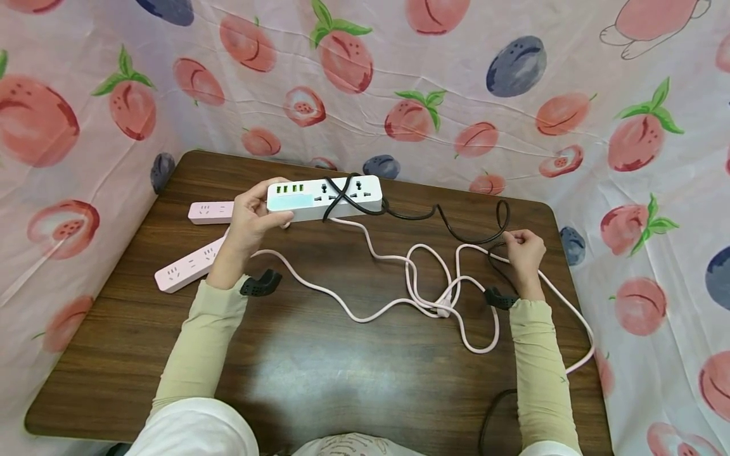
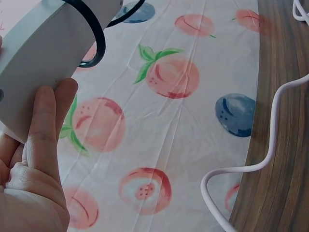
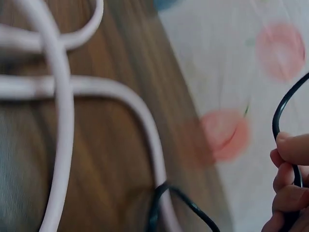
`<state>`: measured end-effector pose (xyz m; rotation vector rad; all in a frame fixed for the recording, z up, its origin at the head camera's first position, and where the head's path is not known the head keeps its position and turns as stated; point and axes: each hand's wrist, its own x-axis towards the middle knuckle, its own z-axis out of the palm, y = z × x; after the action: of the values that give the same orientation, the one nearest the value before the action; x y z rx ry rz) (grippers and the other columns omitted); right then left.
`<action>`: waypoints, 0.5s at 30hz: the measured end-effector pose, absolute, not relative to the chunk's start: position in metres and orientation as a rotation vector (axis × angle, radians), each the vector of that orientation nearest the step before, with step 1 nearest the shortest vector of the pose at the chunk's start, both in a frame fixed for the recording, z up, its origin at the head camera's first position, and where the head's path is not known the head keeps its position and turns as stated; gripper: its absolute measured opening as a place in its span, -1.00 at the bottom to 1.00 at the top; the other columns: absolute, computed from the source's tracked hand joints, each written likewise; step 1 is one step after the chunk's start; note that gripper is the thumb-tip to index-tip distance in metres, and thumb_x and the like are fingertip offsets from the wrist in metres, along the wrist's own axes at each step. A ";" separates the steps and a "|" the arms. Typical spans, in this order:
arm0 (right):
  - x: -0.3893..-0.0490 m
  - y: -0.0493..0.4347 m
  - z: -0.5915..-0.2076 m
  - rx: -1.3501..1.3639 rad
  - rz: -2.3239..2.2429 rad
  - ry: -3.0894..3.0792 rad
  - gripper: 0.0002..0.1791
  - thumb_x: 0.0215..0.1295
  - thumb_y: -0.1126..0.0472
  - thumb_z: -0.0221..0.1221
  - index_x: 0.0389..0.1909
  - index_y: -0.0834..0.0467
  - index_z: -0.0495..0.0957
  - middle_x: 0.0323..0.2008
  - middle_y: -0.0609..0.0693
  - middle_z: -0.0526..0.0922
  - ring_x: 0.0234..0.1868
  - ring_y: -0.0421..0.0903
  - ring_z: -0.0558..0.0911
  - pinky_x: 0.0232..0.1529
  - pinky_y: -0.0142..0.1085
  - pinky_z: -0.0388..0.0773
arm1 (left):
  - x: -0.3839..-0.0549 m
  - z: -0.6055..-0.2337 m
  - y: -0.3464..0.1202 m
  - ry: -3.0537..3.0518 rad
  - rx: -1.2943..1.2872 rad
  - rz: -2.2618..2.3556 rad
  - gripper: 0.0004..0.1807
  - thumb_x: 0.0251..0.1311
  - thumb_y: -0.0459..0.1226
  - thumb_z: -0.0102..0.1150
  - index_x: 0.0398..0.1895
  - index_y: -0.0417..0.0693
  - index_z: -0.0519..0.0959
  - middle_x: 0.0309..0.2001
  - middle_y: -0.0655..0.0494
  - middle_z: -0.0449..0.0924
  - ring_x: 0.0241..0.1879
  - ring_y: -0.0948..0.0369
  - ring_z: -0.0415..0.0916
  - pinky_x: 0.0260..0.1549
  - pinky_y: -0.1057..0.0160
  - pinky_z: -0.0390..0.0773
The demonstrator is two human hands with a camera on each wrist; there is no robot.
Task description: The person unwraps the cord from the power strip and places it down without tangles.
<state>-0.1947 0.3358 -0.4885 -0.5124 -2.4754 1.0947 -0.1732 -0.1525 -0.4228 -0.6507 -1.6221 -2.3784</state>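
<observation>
My left hand [image 1: 251,218] grips the left end of a white power strip [image 1: 367,190], holding it raised over the back of the table. In the left wrist view, fingers [image 2: 43,121] press along the strip's [image 2: 43,58] side. A black cord [image 1: 410,217] crosses over the strip's sockets and runs right in loose bends. My right hand [image 1: 523,253] pinches that cord between thumb and fingers near the table's right side. The right wrist view shows the black cord [image 3: 279,113] passing through the curled fingers [image 3: 289,193].
Two pink power strips [image 1: 188,265] lie at the left, partly behind the left hand and forearm. Their pale pink cords [image 1: 365,318] wind across the wooden table [image 1: 342,380], looping at centre right around a pink plug [image 1: 443,308]. A fruit-print cloth [image 1: 433,76] hangs behind the table.
</observation>
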 end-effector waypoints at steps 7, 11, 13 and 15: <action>-0.187 0.359 -0.514 -0.739 1.144 -2.543 -0.76 0.19 0.21 0.23 -0.35 0.37 0.61 -0.73 -0.25 0.40 -0.46 -0.09 0.45 -0.45 -0.37 0.36 | -0.174 -0.423 -0.151 -1.611 -0.645 -2.399 -0.40 -0.22 -0.77 0.03 -0.06 -0.19 0.57 -0.31 0.04 0.59 -0.47 0.28 0.50 -0.68 0.47 0.44; -0.187 0.362 -0.524 -0.672 1.063 -2.640 -0.76 0.15 0.23 0.26 -0.38 0.40 0.61 -0.59 0.06 0.58 -0.26 0.15 0.51 -0.23 -0.15 0.44 | -0.174 -0.421 -0.150 -1.602 -0.642 -2.397 -0.42 -0.22 -0.76 0.04 -0.06 -0.19 0.57 -0.31 0.04 0.59 -0.47 0.29 0.50 -0.70 0.48 0.42; -0.186 0.361 -0.528 -0.650 1.025 -2.691 -0.75 0.13 0.23 0.26 -0.39 0.40 0.61 -0.48 0.19 0.62 -0.20 0.22 0.51 -0.14 -0.06 0.44 | -0.174 -0.421 -0.150 -1.598 -0.644 -2.398 -0.42 -0.22 -0.76 0.04 -0.06 -0.19 0.57 -0.31 0.04 0.59 -0.48 0.29 0.50 -0.70 0.48 0.41; -0.185 0.360 -0.531 -0.629 0.988 -2.756 -0.75 0.13 0.23 0.25 -0.38 0.40 0.61 -0.40 0.25 0.63 -0.18 0.25 0.51 -0.12 -0.01 0.43 | -0.174 -0.420 -0.149 -1.601 -0.646 -2.397 -0.41 -0.22 -0.76 0.03 -0.06 -0.19 0.57 -0.31 0.05 0.59 -0.48 0.29 0.50 -0.70 0.49 0.41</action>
<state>-0.1855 0.3602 -0.5311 -0.6285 -2.7556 0.9884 -0.1744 -0.1490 -0.4204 -0.6461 -1.6007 -2.3975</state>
